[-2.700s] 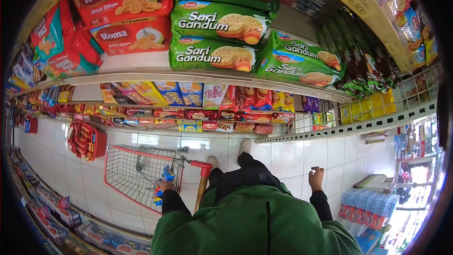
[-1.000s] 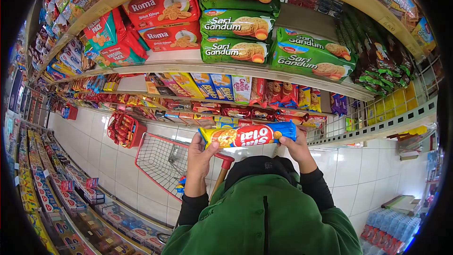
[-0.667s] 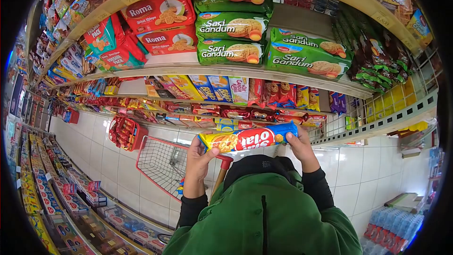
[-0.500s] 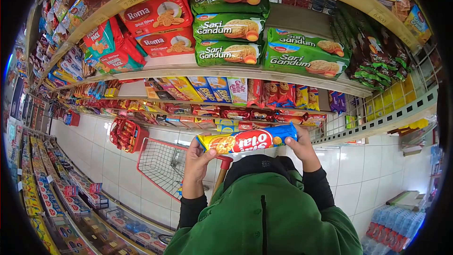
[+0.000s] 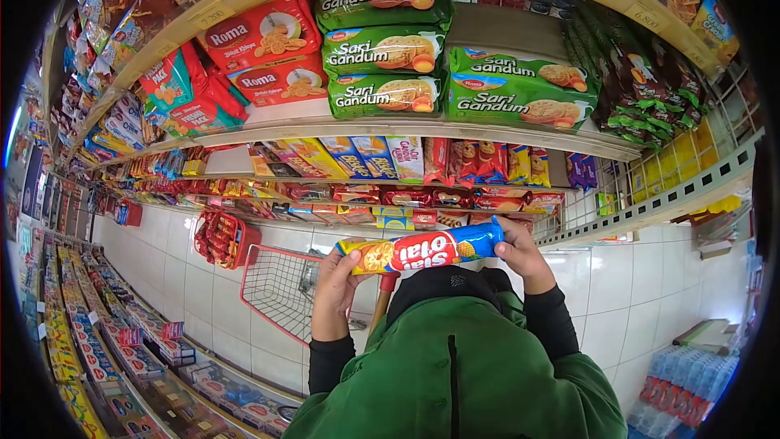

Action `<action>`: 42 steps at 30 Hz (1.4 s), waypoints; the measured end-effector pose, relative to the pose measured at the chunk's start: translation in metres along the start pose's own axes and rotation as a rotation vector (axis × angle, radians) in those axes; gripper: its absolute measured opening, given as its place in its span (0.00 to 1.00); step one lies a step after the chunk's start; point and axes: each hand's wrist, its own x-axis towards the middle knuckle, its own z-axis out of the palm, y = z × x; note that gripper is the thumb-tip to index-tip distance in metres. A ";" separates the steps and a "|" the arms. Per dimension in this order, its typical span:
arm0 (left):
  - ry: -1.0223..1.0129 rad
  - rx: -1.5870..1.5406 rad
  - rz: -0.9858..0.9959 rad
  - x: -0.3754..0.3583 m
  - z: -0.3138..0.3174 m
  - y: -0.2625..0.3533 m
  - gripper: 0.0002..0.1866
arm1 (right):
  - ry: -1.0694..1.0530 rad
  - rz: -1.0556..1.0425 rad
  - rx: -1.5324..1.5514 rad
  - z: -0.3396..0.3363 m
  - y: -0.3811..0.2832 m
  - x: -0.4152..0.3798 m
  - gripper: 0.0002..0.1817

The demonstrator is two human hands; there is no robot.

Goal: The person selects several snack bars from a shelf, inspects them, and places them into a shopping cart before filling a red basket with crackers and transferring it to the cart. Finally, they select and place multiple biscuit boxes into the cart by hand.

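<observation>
A long blue, yellow and red biscuit pack [image 5: 422,251], its lettering upside down, is held level in front of my chest. My left hand [image 5: 335,278] grips the yellow end, with the thumb on the near side. At the blue end, my right hand [image 5: 522,250] is closed round the corner, thumb below. The pack lies just in front of the lower shelves. Beneath it, the red handle [image 5: 389,282] of a shopping cart shows partly.
Ahead, a shelf [image 5: 382,128] carries green biscuit packs [image 5: 386,49] and red biscuit packs [image 5: 258,31]. A wire shopping cart [image 5: 280,289] stands at my left, beyond it a red basket [image 5: 244,244] full of packets. Bottled water [image 5: 678,386] is stacked at lower right.
The pack has rolled in my hands, so more of its printed face shows. Its blue end has dipped slightly. The view has shifted a little against the shelves.
</observation>
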 end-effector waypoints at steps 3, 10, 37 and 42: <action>-0.026 -0.015 -0.102 0.002 0.001 0.000 0.19 | 0.048 -0.016 0.071 0.001 0.002 0.003 0.30; -0.057 0.005 -0.170 0.012 0.006 -0.002 0.20 | 0.102 -0.003 0.147 -0.009 0.017 0.001 0.28; -0.280 0.457 0.112 0.024 0.072 -0.046 0.16 | 0.293 0.292 0.599 0.029 0.030 0.007 0.17; -0.320 0.388 0.056 0.027 0.073 -0.042 0.19 | 0.527 0.171 0.653 -0.002 0.014 -0.002 0.14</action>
